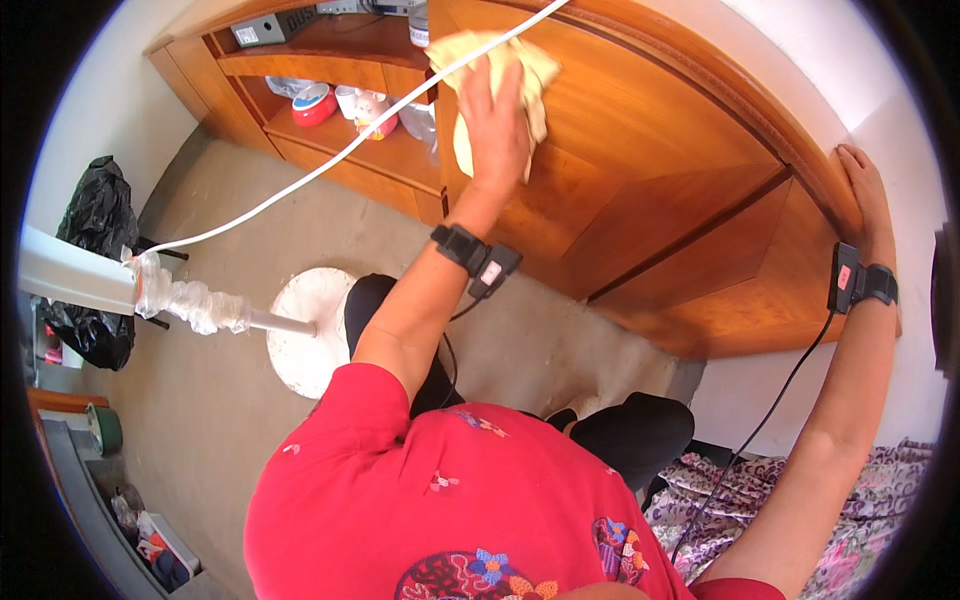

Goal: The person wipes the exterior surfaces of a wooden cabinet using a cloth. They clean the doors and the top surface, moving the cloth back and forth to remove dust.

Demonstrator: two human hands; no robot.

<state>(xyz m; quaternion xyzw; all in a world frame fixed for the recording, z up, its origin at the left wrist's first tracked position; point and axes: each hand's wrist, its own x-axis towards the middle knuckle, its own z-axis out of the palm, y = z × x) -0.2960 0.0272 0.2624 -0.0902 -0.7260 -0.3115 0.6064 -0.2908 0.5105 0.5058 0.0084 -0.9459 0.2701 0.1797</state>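
My left hand (pixel 493 124) presses a yellow cloth (pixel 536 82) flat against the front of a wooden cabinet (pixel 645 97), close to the edge of its open shelves. The cloth bunches around the spread fingers, and a white cable (pixel 300 182) crosses in front of it. At the far right, my right hand (pixel 864 180) rests on the end of the cabinet's top edge beside the white wall, with no object seen in it. Each wrist wears a black strap with a small wired device.
A fan-like stand with a white round base (pixel 296 360) and plastic-wrapped pole stands at left. Behind it hangs a black plastic bag (pixel 97 210). The open shelves hold a red round container (pixel 313 103), a pig figurine (pixel 371 109) and a box file (pixel 274 28). Floral fabric (pixel 862 510) lies lower right.
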